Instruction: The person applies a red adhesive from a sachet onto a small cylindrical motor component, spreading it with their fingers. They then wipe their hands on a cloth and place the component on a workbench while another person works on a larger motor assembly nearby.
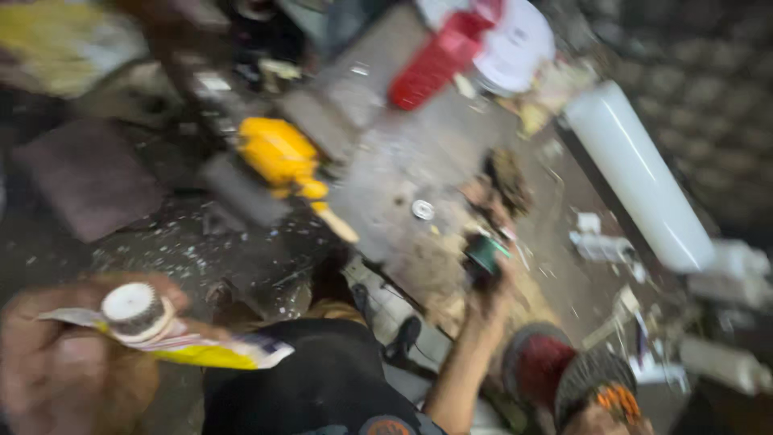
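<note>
**Blurred view down onto a cluttered workbench, a squeezed tube in one hand**

The picture is motion-blurred, so fine detail is lost. The grey workbench (pixel 419 153) in the middle serves as the landmark for everything else.

Far left of the bench, at the lower edge of the frame, the person's left hand (pixel 56 362) is closed around a flattened yellow and white tube (pixel 173 342). Its ribbed white cap (pixel 133 310) sticks up just above the fingers. The crumpled tail of the tube points right, toward the bench.

At the bench's left edge lies a yellow power tool (pixel 282 157), with a pale handle-like piece just below it. Below the bench, a dark garment (pixel 322 383) fills the bottom centre.

At the near edge of the bench, the right hand (pixel 491 278) is raised on an outstretched forearm. It grips a small dark green object (pixel 483 254); what that object is cannot be told.

On the bench's far end sit a red plastic item (pixel 435 64) and a white round container (pixel 515 44). Along the bench's right side lies a long white cylinder (pixel 640 173), angled down to the right. Below it, near the bench's lower right corner, are two round objects (pixel 564 374), one with a red face.
</note>
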